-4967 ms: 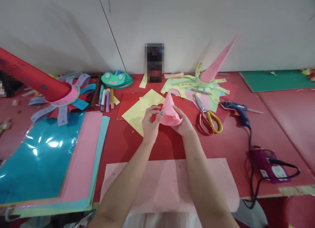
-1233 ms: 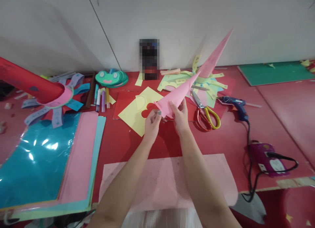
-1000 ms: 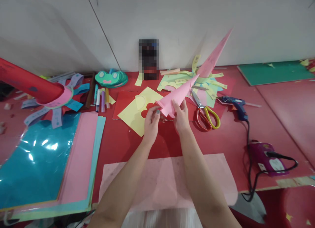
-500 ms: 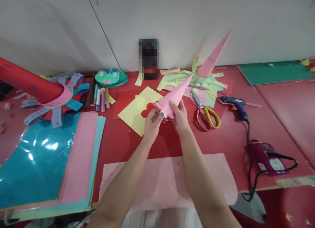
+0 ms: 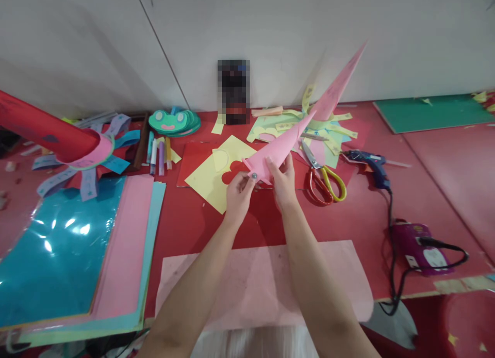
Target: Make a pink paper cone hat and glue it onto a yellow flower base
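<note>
Left hand: grip pinched on the wide end of the pink paper cone, thumb and fingertips at its lower left rim.
Right hand: grip closed on the same wide end from the right, fingers laid over the overlapping edge.
Pink paper cone: held above the counter, clear of it, tip slanting up and to the right, wide end toward the body.
Step in hand: by the look of it, rolling and tightening the cone, overlap held shut at the rim.
Next move calls for: likely a fixing of the overlap; one hand needed free while the other keeps the roll from springing open.
Glue gun: lying on the counter to the right, cord trailing to a purple power unit.
Scissors: just right of the hands, blades pointing away.
Yellow sheet: under the hands, over a red sheet.
Finished pink cone with strips: behind the held cone, near its tip.
Pink sheet: at the near edge, beneath the forearms.
In the way: scissors between the right hand and the glue gun; finished cone close to the held tip.
</note>
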Tool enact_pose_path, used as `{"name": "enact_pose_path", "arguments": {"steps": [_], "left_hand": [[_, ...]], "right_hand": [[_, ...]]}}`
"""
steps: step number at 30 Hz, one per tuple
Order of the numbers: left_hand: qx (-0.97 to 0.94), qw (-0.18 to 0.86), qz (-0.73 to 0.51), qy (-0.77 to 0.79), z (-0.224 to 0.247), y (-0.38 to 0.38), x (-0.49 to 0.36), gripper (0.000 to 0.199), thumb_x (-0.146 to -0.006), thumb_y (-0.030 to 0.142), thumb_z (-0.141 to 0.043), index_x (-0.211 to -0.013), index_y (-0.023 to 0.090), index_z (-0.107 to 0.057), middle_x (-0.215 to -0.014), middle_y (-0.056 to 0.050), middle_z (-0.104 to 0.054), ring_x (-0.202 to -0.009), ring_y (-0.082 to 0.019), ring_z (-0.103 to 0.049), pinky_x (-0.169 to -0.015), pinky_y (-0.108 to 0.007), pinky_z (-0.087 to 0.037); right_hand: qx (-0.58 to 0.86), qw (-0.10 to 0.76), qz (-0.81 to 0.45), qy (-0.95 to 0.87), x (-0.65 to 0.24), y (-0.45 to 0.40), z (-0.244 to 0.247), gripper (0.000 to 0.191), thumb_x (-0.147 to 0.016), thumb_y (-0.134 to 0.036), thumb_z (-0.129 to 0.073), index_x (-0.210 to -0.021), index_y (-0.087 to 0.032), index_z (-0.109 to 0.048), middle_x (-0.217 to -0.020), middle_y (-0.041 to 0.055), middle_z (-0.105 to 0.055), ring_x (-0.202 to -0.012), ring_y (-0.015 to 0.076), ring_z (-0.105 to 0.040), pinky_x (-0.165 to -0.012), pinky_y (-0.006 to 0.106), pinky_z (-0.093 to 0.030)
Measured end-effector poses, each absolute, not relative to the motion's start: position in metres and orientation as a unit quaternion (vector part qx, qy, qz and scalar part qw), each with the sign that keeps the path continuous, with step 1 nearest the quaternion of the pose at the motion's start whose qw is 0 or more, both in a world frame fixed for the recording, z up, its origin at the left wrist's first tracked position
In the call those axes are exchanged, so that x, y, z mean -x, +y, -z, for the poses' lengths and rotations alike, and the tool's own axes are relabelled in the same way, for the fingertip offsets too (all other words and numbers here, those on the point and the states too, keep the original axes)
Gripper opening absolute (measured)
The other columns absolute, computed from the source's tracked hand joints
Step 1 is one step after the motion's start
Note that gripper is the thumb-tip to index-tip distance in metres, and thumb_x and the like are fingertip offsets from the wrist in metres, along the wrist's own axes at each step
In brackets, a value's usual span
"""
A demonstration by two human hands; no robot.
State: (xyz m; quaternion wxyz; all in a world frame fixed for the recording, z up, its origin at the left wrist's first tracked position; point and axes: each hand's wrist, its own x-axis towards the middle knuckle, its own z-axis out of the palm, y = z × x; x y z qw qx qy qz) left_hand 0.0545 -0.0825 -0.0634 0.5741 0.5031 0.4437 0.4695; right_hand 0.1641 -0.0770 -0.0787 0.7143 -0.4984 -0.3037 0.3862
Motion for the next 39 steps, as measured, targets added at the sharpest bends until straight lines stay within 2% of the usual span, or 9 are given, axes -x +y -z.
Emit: {"name": "enact_pose_path", "arguments": {"steps": [6,11,15,19,24,32,39], "left_hand": [[-0.497,0.569,-0.471,0.456,0.0653,-0.0815,-0.0546,0.031,-0.077,0.050,-0.064,-0.072,0.020,-0.060,-0.064,0.000,-0.063,-0.063,-0.014,-0.062,-0.061,-0.027,-0.050],[-0.501,0.548,-0.461,0.486,0.0658,-0.0816,-0.0536,0.026,-0.081,0.040,-0.060,-0.065,0.020,-0.057,-0.061,0.002,-0.061,-0.059,-0.012,-0.059,-0.062,-0.026,-0.048],[-0.503,0.518,-0.451,0.524,0.0670,-0.0811,-0.0524,0.028,-0.081,0.035,-0.061,-0.059,0.020,-0.051,-0.054,0.004,-0.054,-0.054,-0.011,-0.054,-0.058,-0.025,-0.045],[-0.512,0.520,-0.457,0.509,0.0689,-0.0811,-0.0521,0.034,-0.083,0.043,-0.059,-0.059,0.020,-0.049,-0.053,0.004,-0.053,-0.053,-0.011,-0.054,-0.057,-0.025,-0.045],[-0.522,0.557,-0.488,0.424,0.0702,-0.0831,-0.0526,0.043,-0.087,0.058,-0.046,-0.067,0.021,-0.053,-0.060,0.000,-0.059,-0.056,-0.013,-0.058,-0.056,-0.026,-0.049],[-0.541,0.570,-0.488,0.379,0.0643,-0.0827,-0.0521,0.038,-0.085,0.055,-0.053,-0.071,0.020,-0.055,-0.064,0.001,-0.061,-0.057,-0.012,-0.060,-0.058,-0.026,-0.052],[-0.493,0.605,-0.490,0.389,0.0699,-0.0788,-0.0542,0.041,-0.071,0.059,-0.067,-0.071,0.020,-0.053,-0.060,0.003,-0.060,-0.054,-0.011,-0.059,-0.056,-0.025,-0.051]], "right_hand": [[0.504,0.710,-0.386,-0.304,-0.1644,-0.0781,0.0758,0.055,-0.074,-0.043,-0.070,-0.123,-0.028,-0.050,-0.111,0.0031,-0.061,-0.101,0.0175,-0.060,-0.087,0.033,-0.053],[0.524,0.700,-0.368,-0.315,-0.1628,-0.0785,0.0735,0.061,-0.073,-0.042,-0.071,-0.127,-0.029,-0.046,-0.116,0.0044,-0.059,-0.108,0.0193,-0.058,-0.092,0.036,-0.051],[0.543,0.691,-0.344,-0.331,-0.1607,-0.0801,0.0703,0.059,-0.073,-0.040,-0.071,-0.125,-0.027,-0.048,-0.114,0.0048,-0.060,-0.107,0.0196,-0.059,-0.094,0.037,-0.050],[0.540,0.695,-0.333,-0.339,-0.1603,-0.0804,0.0694,0.057,-0.073,-0.039,-0.072,-0.123,-0.026,-0.048,-0.113,0.0050,-0.059,-0.107,0.0199,-0.058,-0.093,0.037,-0.050],[0.532,0.703,-0.357,-0.309,-0.1625,-0.0788,0.0725,0.053,-0.074,-0.041,-0.070,-0.120,-0.027,-0.050,-0.110,0.0034,-0.060,-0.103,0.0185,-0.060,-0.091,0.035,-0.051],[0.504,0.716,-0.383,-0.294,-0.1645,-0.0774,0.0756,0.050,-0.074,-0.042,-0.070,-0.118,-0.028,-0.052,-0.107,0.0021,-0.061,-0.100,0.0177,-0.061,-0.088,0.034,-0.052],[0.489,0.717,-0.398,-0.295,-0.1634,-0.0776,0.0755,0.051,-0.074,-0.041,-0.070,-0.120,-0.029,-0.052,-0.112,0.0024,-0.061,-0.108,0.0187,-0.059,-0.091,0.034,-0.052]]}}
